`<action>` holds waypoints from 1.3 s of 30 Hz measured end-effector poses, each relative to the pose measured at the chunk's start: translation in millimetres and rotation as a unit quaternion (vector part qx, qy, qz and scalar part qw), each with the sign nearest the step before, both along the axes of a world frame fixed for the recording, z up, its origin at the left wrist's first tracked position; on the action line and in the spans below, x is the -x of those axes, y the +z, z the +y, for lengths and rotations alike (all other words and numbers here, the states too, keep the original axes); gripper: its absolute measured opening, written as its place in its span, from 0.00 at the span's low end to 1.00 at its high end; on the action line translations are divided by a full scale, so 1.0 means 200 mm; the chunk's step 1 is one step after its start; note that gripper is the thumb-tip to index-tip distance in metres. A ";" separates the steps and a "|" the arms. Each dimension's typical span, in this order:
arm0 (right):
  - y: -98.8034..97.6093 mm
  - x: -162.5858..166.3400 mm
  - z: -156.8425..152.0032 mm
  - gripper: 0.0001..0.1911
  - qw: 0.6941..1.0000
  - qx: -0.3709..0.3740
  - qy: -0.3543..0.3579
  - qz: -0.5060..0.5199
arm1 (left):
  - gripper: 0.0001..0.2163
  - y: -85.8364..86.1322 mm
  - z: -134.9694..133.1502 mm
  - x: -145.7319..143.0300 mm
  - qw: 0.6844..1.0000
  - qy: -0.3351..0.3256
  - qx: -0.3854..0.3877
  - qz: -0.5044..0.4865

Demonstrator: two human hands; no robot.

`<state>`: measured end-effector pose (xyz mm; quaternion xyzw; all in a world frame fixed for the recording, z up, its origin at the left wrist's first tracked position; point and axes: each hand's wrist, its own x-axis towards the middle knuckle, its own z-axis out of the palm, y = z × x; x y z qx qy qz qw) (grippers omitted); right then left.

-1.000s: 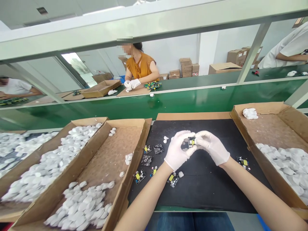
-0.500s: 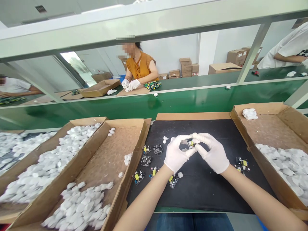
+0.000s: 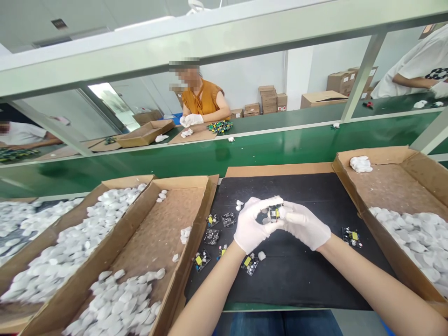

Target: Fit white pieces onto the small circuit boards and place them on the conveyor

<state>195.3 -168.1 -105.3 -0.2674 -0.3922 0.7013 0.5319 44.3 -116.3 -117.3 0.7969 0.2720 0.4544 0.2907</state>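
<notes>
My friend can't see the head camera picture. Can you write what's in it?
A white-gloved left hand holds a small circuit board above a black mat, the right hand touching the board. More boards lie on the mat, between cardboard trays of white pieces. Across a green surface is a person in orange.

Factory assembly line, long green conveyor belt (image 3: 259, 150), seated co-worker (image 3: 203, 100), circuit boards (image 3: 250, 263), stacked cartons (image 3: 269, 100)

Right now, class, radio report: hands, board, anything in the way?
Left fingers gripping board. Right fingers at its edge. Possible clutter: other boards on mat, both sides.
</notes>
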 end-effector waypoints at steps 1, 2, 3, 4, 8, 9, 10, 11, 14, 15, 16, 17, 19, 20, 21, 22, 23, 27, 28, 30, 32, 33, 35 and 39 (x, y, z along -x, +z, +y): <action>-0.01 0.00 0.00 0.21 1.000 0.000 -0.008 -0.007 | 0.19 0.00 0.00 0.00 1.000 -0.005 0.000 -0.003; -0.01 0.00 0.00 0.22 1.000 0.000 -0.017 -0.014 | 0.19 0.00 -0.01 0.00 1.000 -0.006 0.001 -0.004; -0.02 0.00 0.00 0.22 0.999 0.000 -0.027 -0.024 | 0.19 0.00 -0.01 -0.01 1.000 -0.007 0.002 -0.004; -0.02 0.00 0.00 0.22 0.999 0.000 -0.040 -0.033 | 0.19 -0.01 -0.01 -0.01 1.000 -0.008 0.002 -0.003; -0.02 0.00 0.00 0.20 0.991 -0.007 -0.102 -0.086 | 0.18 -0.03 0.00 -0.01 1.000 -0.003 -0.007 -0.004; -0.02 0.00 0.00 0.20 0.988 -0.013 -0.114 -0.100 | 0.18 -0.04 0.00 -0.01 1.000 0.000 -0.009 -0.005; -0.02 0.00 0.00 0.20 0.986 -0.021 -0.121 -0.111 | 0.17 -0.04 0.00 -0.01 1.000 0.002 -0.011 -0.004; -0.02 0.00 0.00 0.20 0.985 -0.029 -0.122 -0.117 | 0.18 -0.04 0.01 -0.01 1.000 0.001 -0.012 -0.001; -0.01 -0.01 0.01 0.22 0.991 -0.037 -0.080 -0.096 | 0.18 -0.03 0.01 -0.01 1.000 -0.002 -0.018 0.010; -0.02 -0.01 0.01 0.23 0.995 -0.035 -0.055 -0.076 | 0.18 -0.03 0.01 -0.01 1.000 -0.001 -0.023 0.009; -0.02 -0.02 0.01 0.24 0.998 -0.031 -0.034 -0.051 | 0.17 -0.02 0.01 -0.01 1.000 0.001 -0.028 0.005; -0.02 -0.02 0.01 0.24 0.999 -0.027 -0.017 -0.026 | 0.17 -0.01 0.01 -0.01 0.999 0.002 -0.034 0.001; -0.02 -0.02 0.01 0.23 1.000 -0.024 -0.014 0.001 | 0.15 0.00 0.00 -0.01 0.999 0.001 -0.048 -0.004; -0.02 -0.02 0.01 0.21 0.999 -0.022 -0.024 0.000 | 0.15 0.01 0.00 -0.01 0.998 0.002 -0.056 -0.004; -0.01 -0.02 0.00 0.20 0.999 -0.021 -0.037 -0.009 | 0.14 0.02 0.00 -0.01 0.998 0.003 -0.064 -0.001; -0.01 -0.01 0.00 0.19 0.998 -0.018 -0.048 -0.020 | 0.13 0.03 -0.01 -0.01 0.998 0.006 -0.069 0.003; 0.00 -0.01 0.00 0.19 0.998 -0.012 -0.053 -0.031 | 0.13 0.03 -0.01 -0.01 0.997 0.007 -0.072 0.009; 0.02 0.02 0.00 0.20 0.997 0.014 -0.060 -0.048 | 0.13 0.05 -0.01 0.00 0.997 -0.003 -0.073 0.028; 0.02 0.02 -0.01 0.19 0.997 0.017 -0.065 -0.050 | 0.13 0.05 -0.01 0.00 0.996 -0.007 -0.078 0.032; 0.02 0.03 -0.01 0.19 0.995 0.012 -0.082 -0.060 | 0.14 0.05 -0.01 0.00 0.995 -0.018 -0.087 0.037; 0.00 0.03 -0.01 0.19 0.991 -0.007 -0.104 -0.078 | 0.15 0.05 -0.01 -0.01 0.995 -0.022 -0.090 0.039; 0.00 0.04 -0.01 0.18 0.989 -0.019 -0.115 -0.089 | 0.15 0.05 -0.01 -0.01 0.995 -0.016 -0.086 0.042; -0.02 0.04 -0.01 0.18 0.986 -0.042 -0.126 -0.097 | 0.17 0.05 -0.01 -0.01 0.996 0.009 -0.074 0.051; -0.02 0.04 -0.01 0.17 0.989 -0.052 -0.106 -0.094 | 0.17 0.05 -0.01 0.00 0.996 0.021 -0.068 0.053</action>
